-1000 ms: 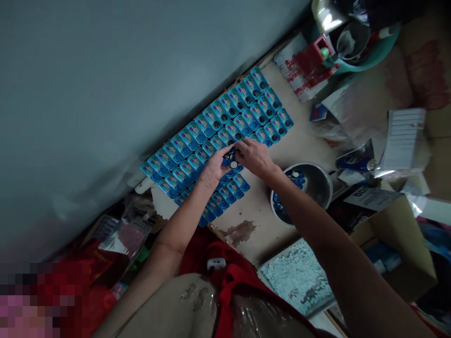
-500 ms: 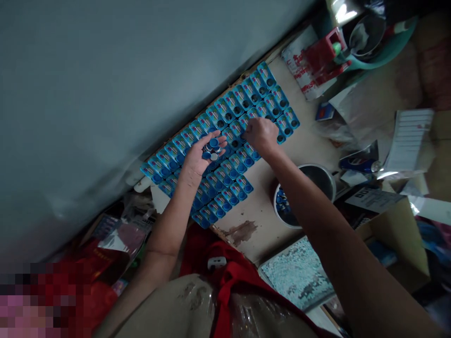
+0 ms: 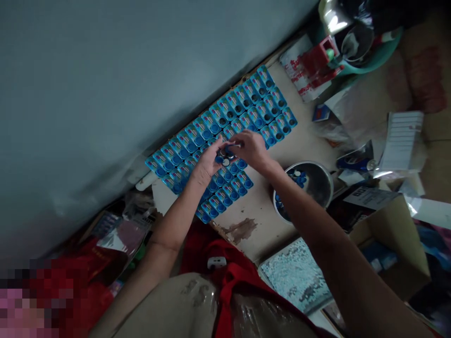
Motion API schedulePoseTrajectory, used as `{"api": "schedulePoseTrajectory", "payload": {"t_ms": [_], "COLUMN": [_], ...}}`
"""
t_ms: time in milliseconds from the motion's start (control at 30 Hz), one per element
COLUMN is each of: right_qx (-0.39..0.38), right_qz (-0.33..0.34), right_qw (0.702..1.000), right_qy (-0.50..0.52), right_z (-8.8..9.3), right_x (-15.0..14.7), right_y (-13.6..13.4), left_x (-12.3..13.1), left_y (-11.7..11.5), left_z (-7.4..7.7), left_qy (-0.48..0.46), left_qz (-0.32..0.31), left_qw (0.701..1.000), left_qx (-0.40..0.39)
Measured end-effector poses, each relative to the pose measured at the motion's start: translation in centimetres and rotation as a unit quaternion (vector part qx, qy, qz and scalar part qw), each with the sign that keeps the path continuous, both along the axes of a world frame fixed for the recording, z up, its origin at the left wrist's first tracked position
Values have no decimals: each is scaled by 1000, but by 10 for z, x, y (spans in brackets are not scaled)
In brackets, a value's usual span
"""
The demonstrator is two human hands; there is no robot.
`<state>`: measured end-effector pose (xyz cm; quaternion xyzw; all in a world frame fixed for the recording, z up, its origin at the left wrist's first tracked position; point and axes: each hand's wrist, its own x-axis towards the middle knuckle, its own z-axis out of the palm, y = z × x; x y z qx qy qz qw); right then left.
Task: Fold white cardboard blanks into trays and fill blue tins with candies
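Cupped palm up, my left hand (image 3: 209, 158) holds several small round blue-and-silver tins (image 3: 226, 162). My right hand (image 3: 254, 148) is over that palm, its fingers pinched on one of the tins; the fingertips partly hide it. Under both hands lie rows of blue blister trays (image 3: 199, 134) with printed labels. Many trays toward the left have a blue disc in their round pocket, while those at the far right end show dark round pockets. A metal bowl (image 3: 322, 180) with more tins stands below my right forearm, which covers part of it.
A wall (image 3: 105, 70) runs along the table's (image 3: 259, 197) far edge. Near my body is a tray of pale blue flakes (image 3: 294, 272). To the right are an open cardboard box (image 3: 405, 244), papers (image 3: 401, 141), a red plastic holder (image 3: 319, 58) and a teal basin (image 3: 382, 61).
My right hand has moved from the trays back to my left palm and pinches a tin there. My left hand has shifted slightly right. The view has shifted a little.
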<state>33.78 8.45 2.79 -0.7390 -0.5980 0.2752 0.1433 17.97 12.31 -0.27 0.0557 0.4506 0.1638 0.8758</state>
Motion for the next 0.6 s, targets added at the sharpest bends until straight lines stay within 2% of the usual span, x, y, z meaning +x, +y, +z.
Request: {"api": "schedulePoseTrajectory", "payload": {"t_ms": [133, 267, 333, 433, 600], "right_qx": [-31, -23, -31, -92, -193], "right_qz": [-40, -133, -130, -90, -70], "right_qw": [998, 991, 990, 986, 967], "right_qy": [48, 5, -52, -103, -152], "right_z": [-10, -17, -19, -19, -22], "right_x": [-11, 0, 6, 11, 20], "right_y": [-21, -12, 0, 22, 49], "left_x": [6, -3, -10, -17, -14], "left_y": [-14, -17, -12, 1, 19], "left_z": [-3, 3, 7, 10, 4], "left_qy": [21, 17, 10, 6, -14], "left_qz": [-6, 8, 25, 57, 59], "left_qw": [1000, 999, 999, 998, 998], "left_qx": [-20, -28, -19, -3, 10]}}
